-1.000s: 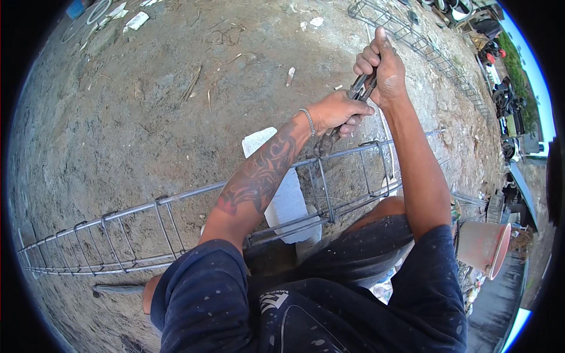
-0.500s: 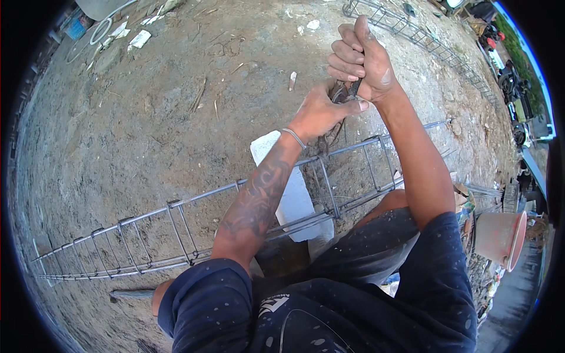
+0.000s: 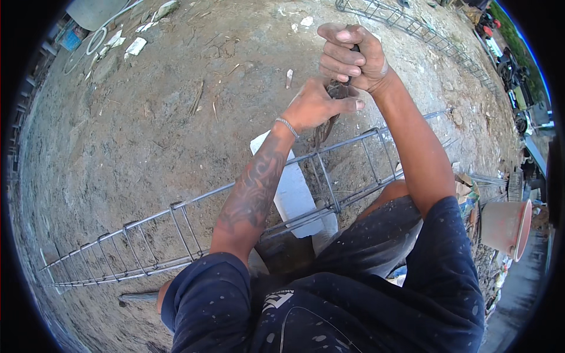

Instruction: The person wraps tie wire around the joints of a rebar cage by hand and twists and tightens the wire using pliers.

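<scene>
Above the long steel rebar cage (image 3: 346, 143), both my hands are close together. My right hand (image 3: 356, 56) is closed in a fist around a dark, narrow handle (image 3: 355, 48); the kind of tool is mostly hidden by the fingers. Just below it, my left hand (image 3: 315, 106) is closed on a bundle of dark, thin wire (image 3: 331, 125), which hangs toward the cage's upper bar. Where the wire and tool meet between the hands cannot be made out. Under the cage lies a long white block (image 3: 294, 197), partly behind my left forearm.
A second rebar cage (image 3: 406, 32) lies on the dirt ground at the far right. A reddish bucket (image 3: 505, 228) stands at right, beside scattered debris. White fragments (image 3: 135, 47) and a pale hose (image 3: 97, 41) are at the far left. My knee is close to the cage.
My right thumb has folded down from pointing up, and the fist has turned around the handle. Both hands appear slightly farther left in view. My left hand keeps its hold.
</scene>
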Demonstrator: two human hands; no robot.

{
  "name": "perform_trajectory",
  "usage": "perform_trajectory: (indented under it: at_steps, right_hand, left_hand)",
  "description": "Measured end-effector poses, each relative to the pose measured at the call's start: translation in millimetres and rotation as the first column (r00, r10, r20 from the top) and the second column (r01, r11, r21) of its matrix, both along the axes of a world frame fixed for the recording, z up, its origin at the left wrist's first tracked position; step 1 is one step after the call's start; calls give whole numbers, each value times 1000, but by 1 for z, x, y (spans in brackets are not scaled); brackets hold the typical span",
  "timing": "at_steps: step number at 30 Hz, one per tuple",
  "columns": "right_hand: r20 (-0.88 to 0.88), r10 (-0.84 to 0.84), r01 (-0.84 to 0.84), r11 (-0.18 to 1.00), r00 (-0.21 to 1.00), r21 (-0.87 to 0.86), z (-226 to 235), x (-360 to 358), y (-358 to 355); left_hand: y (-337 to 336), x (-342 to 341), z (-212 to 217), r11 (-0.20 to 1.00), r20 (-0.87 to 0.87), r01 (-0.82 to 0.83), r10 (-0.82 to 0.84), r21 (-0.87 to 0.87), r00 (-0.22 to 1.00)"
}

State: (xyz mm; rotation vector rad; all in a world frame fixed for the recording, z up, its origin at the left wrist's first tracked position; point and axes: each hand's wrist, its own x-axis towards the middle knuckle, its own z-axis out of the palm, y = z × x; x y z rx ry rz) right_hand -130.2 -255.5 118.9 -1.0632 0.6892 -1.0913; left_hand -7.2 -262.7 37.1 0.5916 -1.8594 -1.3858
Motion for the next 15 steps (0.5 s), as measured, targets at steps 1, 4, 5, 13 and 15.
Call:
perform_trajectory:
  at_steps: [1, 4, 5, 13, 15]
  right_hand:
    - [0, -20, 20, 1000, 1000, 19, 1, 2, -4]
    - [-397, -640, 652, 748, 658, -125, -14, 34, -5]
    - [-690, -640, 631, 698, 337, -339, -8, 37, 1]
    - [26, 50, -48, 996, 998, -69, -5, -2, 5]
    - [-67, -152, 150, 988, 986, -34, -10, 12, -2]
  left_hand:
    - [-2, -1, 1, 908, -115, 298, -276, 295, 954]
    - [-3, -7, -14, 732, -200, 464, -423, 498, 884]
    - [8, -15, -14, 917, -9, 56, -57, 394, 998]
    - [6, -1, -11, 935, -221, 187, -122, 301, 968]
    - [3, 1, -15, 874, -217, 204, -117, 442, 969]
